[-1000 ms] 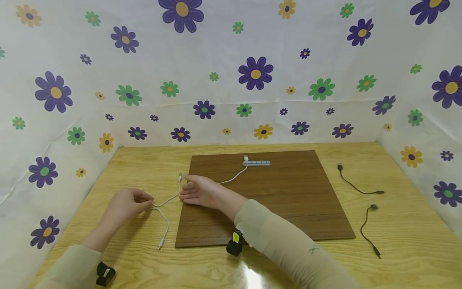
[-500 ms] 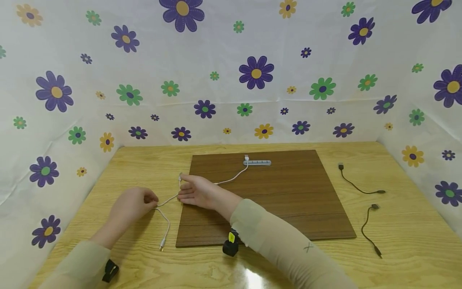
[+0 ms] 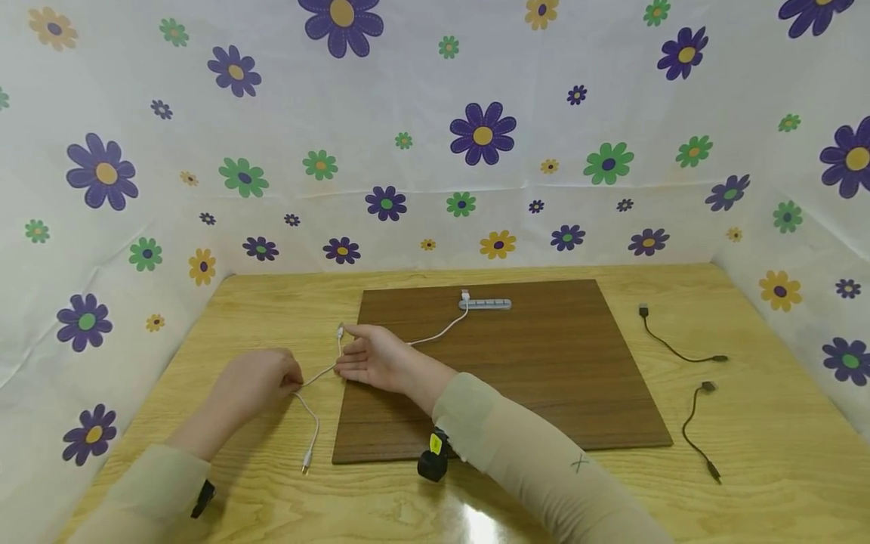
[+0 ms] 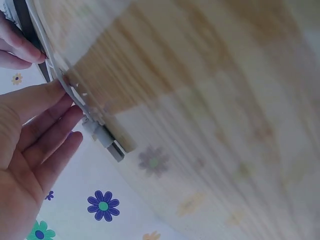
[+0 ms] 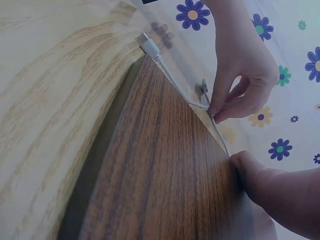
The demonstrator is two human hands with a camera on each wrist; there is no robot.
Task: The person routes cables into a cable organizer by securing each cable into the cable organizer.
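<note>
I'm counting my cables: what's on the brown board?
A pale clip strip near the far edge of the brown board and a white cable running from it toward the right hand. That hand and sleeve hide part of the board; I can't see beneath them.

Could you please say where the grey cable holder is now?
The grey cable holder is in the head view, right of picture centre, on the brown board near its far edge; a white plug sits at its left end.
</note>
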